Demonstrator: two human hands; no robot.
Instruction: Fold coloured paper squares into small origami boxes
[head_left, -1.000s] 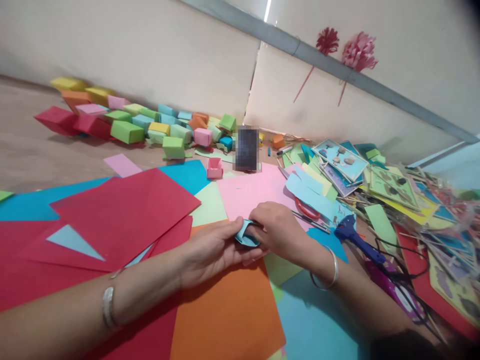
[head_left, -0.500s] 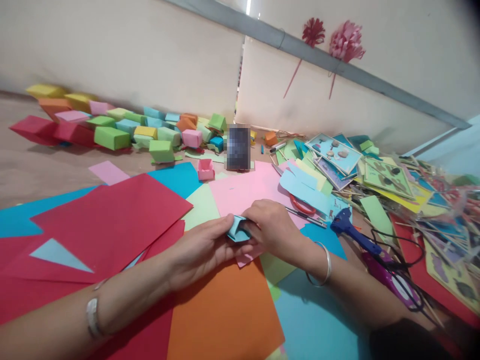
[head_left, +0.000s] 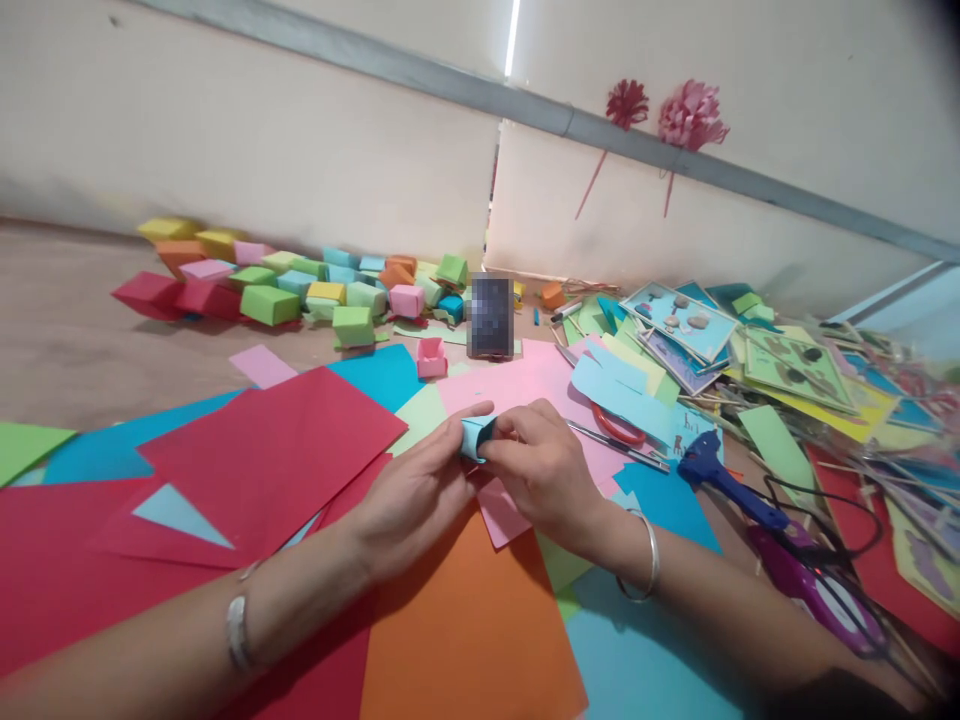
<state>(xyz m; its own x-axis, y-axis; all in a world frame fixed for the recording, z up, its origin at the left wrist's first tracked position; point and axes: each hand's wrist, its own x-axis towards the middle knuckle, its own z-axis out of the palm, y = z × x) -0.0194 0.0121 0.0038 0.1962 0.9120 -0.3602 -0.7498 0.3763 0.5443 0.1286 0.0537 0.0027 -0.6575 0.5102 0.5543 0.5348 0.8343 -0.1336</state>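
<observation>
A small light-blue folded paper box (head_left: 474, 438) is held between both hands over the table's middle. My left hand (head_left: 424, 480) cradles it from the left, thumb along its near side. From the right, my right hand (head_left: 544, 465) pinches its edge, with fingertips at the dark opening. The box's underside is hidden by the fingers. Beneath the hands lie an orange paper sheet (head_left: 465, 620) and a pink paper sheet (head_left: 480, 385). Just beyond stands a small open pink paper box (head_left: 431, 358).
Several coloured paper boxes (head_left: 270, 305) line the wall at back left. Red sheets (head_left: 277, 450) cover the left. To the right are red-handled scissors (head_left: 619, 425), a blue glue gun (head_left: 731, 485) with a black cord, and piled craft cards (head_left: 679, 318). A dark pixelated object (head_left: 491, 315) stands centrally.
The view has shifted, so the scene sits lower and further right. The light-blue box has turned in the hands, its opening now facing more to the right, and the right fingers have shifted on its edge.
</observation>
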